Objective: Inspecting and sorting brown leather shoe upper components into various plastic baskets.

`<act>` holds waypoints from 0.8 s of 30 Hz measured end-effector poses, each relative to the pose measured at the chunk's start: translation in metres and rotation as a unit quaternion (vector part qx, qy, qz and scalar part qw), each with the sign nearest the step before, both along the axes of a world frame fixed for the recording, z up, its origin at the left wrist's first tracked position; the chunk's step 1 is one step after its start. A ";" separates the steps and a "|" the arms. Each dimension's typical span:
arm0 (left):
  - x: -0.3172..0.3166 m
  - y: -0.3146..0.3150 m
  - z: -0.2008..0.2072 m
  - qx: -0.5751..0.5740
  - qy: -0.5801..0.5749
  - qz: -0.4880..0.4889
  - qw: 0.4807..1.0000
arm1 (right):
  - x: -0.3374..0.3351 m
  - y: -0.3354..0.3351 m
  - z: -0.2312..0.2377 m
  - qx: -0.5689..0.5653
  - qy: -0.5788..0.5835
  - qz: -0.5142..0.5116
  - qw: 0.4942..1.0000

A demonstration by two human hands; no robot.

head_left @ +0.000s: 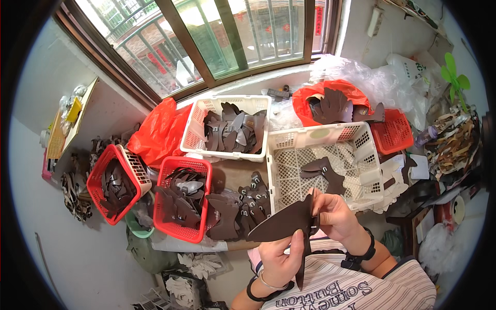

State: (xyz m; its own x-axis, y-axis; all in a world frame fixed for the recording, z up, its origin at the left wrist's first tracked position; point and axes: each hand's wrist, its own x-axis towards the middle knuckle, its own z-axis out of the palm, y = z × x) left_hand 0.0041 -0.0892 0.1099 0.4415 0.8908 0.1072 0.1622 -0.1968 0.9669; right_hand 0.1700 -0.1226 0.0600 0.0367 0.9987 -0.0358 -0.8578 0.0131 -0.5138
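The dark brown leather-like piece [278, 221] appears light and bendable, best taken by its edges, with left fingers [296, 247] closed on its lower edge and right fingers [324, 202] pinched at its right end, between striped shirt [395, 289] and white basket [294, 140].

lettering [316, 300] (dark) on striped shirt [398, 289]

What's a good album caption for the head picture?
Left hand and right hand hold a dark piece near a white basket.

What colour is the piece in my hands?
The piece is dark brown, clearest in the head view.
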 end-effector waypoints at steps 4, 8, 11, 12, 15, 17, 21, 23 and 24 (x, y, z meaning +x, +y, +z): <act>-0.001 -0.001 0.001 0.059 -0.009 0.004 0.998 | 0.001 -0.003 -0.001 -0.019 -0.037 0.003 0.999; -0.004 0.003 0.000 0.132 -0.011 -0.002 0.991 | 0.006 -0.005 0.005 0.007 -0.256 -0.036 0.966; -0.004 0.009 0.009 0.135 0.011 -0.030 0.990 | 0.011 -0.002 0.011 0.077 -0.386 -0.093 0.915; -0.004 0.010 0.009 0.136 0.011 -0.029 0.990 | 0.011 -0.001 0.014 0.079 -0.385 -0.092 0.915; -0.004 0.009 0.007 0.108 -0.013 -0.044 0.993 | 0.004 0.000 0.024 0.090 -0.388 -0.129 0.908; -0.004 0.007 0.005 0.027 -0.018 -0.043 0.999 | -0.004 -0.004 0.025 0.035 -0.246 -0.114 0.962; 0.007 0.007 0.007 0.151 0.005 0.002 0.988 | -0.007 -0.014 0.019 0.062 -0.326 -0.132 0.934; 0.001 0.007 0.004 0.164 0.001 -0.002 0.987 | -0.008 -0.016 0.027 0.077 -0.316 -0.128 0.937; -0.001 0.007 0.006 0.157 0.015 -0.019 0.987 | -0.010 -0.014 0.041 0.049 -0.229 -0.121 0.965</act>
